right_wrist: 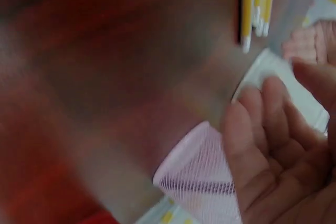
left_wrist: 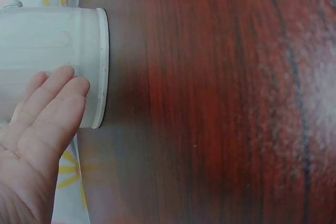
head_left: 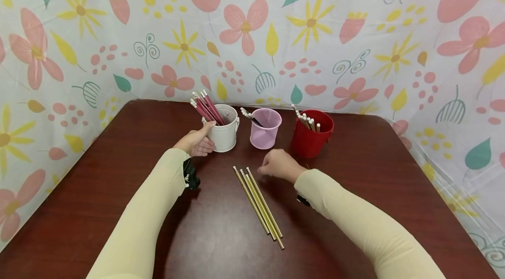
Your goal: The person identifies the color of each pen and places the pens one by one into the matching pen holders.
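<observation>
My left hand touches the left side of a white bucket. Its fingers lie straight along the bucket wall in the left wrist view, and its thumb is up near the rim in the head view. Pink pencils lean in that bucket, eraser ends up. Loosely bent and holding nothing, my right hand hovers just right of several gold pencils. These lie side by side on the table, white erasers pointing away from me. The right wrist view shows that palm and its fingers with some blur.
Right of the white bucket stands a lilac mesh cup holding dark pencils. A red bucket with several white-tipped pencils stands further right. All are on the dark wooden table, before a flower-patterned cloth.
</observation>
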A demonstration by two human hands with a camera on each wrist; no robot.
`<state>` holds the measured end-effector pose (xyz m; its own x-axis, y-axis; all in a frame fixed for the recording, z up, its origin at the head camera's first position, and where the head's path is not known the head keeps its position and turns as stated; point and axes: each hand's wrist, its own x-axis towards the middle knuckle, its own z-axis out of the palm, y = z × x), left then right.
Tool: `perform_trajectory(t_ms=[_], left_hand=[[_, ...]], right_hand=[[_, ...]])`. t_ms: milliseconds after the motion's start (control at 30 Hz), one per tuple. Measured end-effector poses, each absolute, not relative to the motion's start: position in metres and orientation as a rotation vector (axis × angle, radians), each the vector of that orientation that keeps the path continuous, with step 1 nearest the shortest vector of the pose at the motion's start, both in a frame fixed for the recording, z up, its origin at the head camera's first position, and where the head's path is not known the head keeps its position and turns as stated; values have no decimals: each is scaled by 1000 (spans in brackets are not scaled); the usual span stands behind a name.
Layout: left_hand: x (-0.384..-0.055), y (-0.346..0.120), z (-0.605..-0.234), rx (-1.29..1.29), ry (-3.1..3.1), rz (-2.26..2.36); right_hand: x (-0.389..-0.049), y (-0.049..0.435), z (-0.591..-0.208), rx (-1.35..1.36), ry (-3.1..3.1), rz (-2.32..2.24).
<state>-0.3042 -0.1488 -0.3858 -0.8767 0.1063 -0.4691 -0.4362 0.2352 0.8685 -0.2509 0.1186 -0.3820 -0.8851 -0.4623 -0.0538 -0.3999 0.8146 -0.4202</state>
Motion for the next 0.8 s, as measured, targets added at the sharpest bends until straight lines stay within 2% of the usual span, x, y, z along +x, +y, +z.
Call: perform_trajectory(t_ms=[267, 800], left_hand=[[-304, -148, -385, -310, 2083, 1686], [-304, -147, -385, -321, 2068, 1705]], right_hand=[[-233, 112, -393, -481, 2630, -541], [-231, 103, -403, -435, 2658, -513]])
